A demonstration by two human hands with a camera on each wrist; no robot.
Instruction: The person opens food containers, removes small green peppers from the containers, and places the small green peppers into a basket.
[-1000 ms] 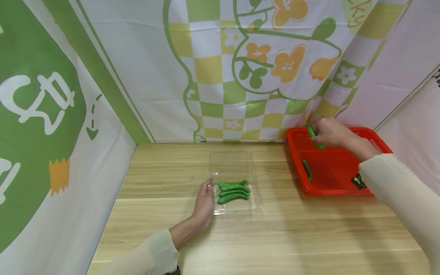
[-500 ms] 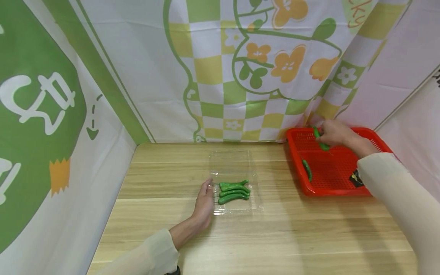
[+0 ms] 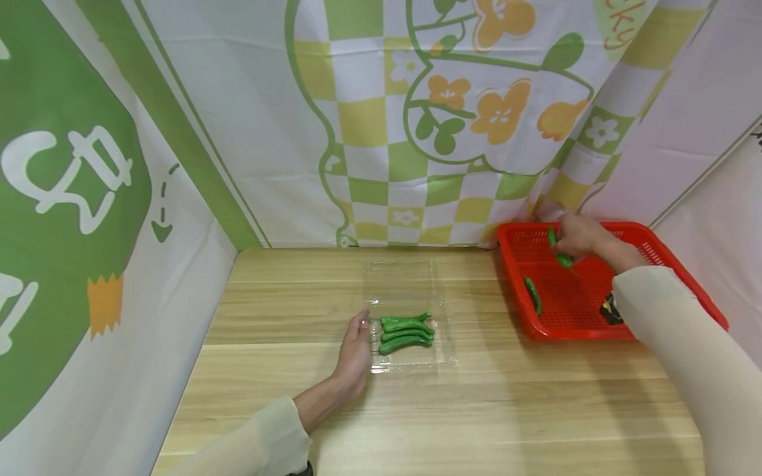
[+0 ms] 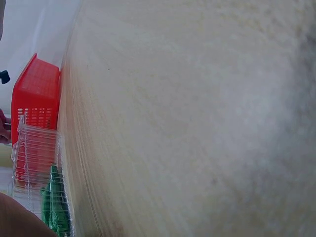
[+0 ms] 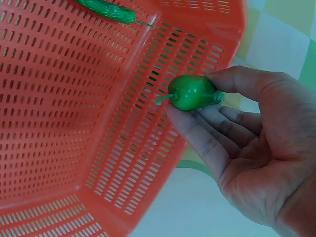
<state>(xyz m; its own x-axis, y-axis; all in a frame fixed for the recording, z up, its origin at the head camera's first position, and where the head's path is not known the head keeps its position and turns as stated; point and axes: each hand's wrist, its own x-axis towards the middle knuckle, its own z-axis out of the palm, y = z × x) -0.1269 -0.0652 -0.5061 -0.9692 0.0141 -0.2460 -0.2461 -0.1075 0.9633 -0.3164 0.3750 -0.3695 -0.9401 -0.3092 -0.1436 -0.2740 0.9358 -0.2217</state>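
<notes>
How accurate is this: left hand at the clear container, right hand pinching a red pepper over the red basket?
One slip: the pepper pinched by the right hand over the red basket is green, per the right wrist view. The rest stands.

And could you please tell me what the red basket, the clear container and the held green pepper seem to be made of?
Red basket: most likely moulded plastic, semi-gloss, given its uniform slots and soft sheen.
Clear container: probably thin, shiny plastic, being see-through with glinting edges.
Held green pepper: smooth and glossy, with bright highlights; perhaps plastic, though real skin can't be ruled out.
</notes>
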